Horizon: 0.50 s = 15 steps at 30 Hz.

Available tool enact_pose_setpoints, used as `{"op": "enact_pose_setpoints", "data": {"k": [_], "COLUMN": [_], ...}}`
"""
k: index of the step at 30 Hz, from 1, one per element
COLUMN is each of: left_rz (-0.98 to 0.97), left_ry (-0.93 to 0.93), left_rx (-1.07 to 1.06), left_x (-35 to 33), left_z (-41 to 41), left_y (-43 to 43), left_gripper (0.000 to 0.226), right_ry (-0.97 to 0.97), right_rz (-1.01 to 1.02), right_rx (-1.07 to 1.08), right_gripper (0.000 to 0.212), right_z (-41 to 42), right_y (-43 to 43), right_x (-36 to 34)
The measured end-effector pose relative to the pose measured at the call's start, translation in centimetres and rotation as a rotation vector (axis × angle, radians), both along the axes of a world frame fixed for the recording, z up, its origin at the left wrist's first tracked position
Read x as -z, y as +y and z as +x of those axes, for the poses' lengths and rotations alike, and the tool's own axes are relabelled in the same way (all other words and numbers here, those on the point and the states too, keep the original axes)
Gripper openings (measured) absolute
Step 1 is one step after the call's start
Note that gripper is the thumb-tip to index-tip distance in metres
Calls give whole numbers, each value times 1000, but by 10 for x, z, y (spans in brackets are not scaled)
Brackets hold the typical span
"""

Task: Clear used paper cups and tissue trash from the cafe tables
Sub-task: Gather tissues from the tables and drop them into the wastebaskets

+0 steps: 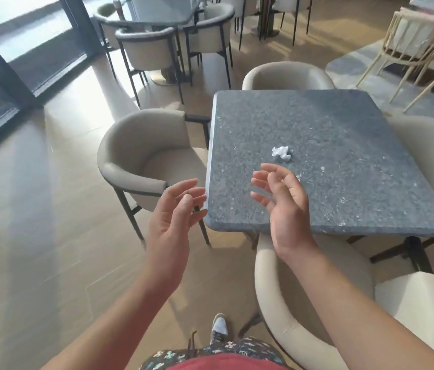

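1. Grey table (344, 134): we find one crumpled tissue (281, 153) near its middle, uncollected; no cups on it.
2. Our left hand (176, 212), beside the table's near corner: fingers loose, empty.
3. Our right hand (281, 198), over the table just short of the tissue: fingers relaxed, empty.

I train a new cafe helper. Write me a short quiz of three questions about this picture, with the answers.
1. True or false: the right hand holds the crumpled tissue.
2. What lies on the grey table? A) a paper cup B) a crumpled tissue C) a plate
3. Fill in: the left hand holds ____.
Key: 1 false; 2 B; 3 nothing.
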<state>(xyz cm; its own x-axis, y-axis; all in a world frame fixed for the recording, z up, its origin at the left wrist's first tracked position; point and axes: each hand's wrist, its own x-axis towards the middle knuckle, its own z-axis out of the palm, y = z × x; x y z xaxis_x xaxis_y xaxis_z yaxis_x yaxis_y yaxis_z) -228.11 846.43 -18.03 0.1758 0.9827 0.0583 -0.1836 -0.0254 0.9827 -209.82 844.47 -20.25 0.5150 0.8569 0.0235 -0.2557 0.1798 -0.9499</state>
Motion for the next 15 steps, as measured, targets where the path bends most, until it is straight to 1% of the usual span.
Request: {"op": "enact_pose_setpoints", "data": {"k": [2, 5, 7, 10, 15], "left_rz": [-5, -7, -15, -32, -43], "left_ry": [8, 17, 20, 21, 40], "left_rx": [38, 106, 168, 250, 390], "left_x": [2, 7, 12, 21, 33], "left_z": [14, 34, 49, 75, 115], "left_y": [26, 61, 85, 119, 175], "left_gripper": [28, 38, 35, 25, 28], "right_ry": [1, 1, 16, 17, 12], "right_rz": [-11, -27, -42, -75, -125], "right_rx": [40, 119, 172, 260, 406], "right_gripper": [40, 29, 25, 25, 25], "right_z": [15, 36, 49, 66, 90], "right_y": [16, 34, 44, 55, 82], "right_x": [3, 12, 19, 30, 43]}}
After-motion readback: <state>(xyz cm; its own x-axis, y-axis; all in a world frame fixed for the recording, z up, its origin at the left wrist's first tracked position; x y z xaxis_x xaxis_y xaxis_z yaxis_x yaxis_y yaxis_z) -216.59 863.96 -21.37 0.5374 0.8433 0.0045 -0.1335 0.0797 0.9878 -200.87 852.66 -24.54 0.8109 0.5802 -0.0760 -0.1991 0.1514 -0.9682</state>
